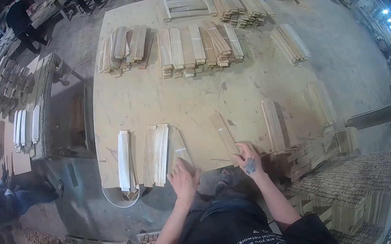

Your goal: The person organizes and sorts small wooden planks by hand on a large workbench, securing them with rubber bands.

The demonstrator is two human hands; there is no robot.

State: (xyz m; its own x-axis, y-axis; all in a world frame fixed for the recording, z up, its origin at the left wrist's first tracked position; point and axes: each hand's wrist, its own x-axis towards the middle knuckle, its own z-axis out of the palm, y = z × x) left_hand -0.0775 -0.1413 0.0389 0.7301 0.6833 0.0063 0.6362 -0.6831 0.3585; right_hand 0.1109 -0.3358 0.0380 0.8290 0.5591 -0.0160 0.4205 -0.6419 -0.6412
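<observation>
My left hand [183,180] is at the table's near edge with its fingers apart. Its fingertips reach the near end of a pale wooden slat [179,144] lying flat; whether they press on it is hard to see. My right hand [249,159] pinches the near end of another wooden slat [220,127] between thumb and fingers, and the slat points away over the tabletop. Left of my left hand lies a stack of slats [156,151], with a whiter stack [124,157] beyond it. A further stack of slats [273,124] stands right of my right hand.
The big board table [192,99] carries several slat bundles [199,49] and a slatted wooden frame [183,2] at the far side. A white bucket [123,202] is below the near left edge. Wood piles [355,180] stand at right. Other people [21,24] are at the back.
</observation>
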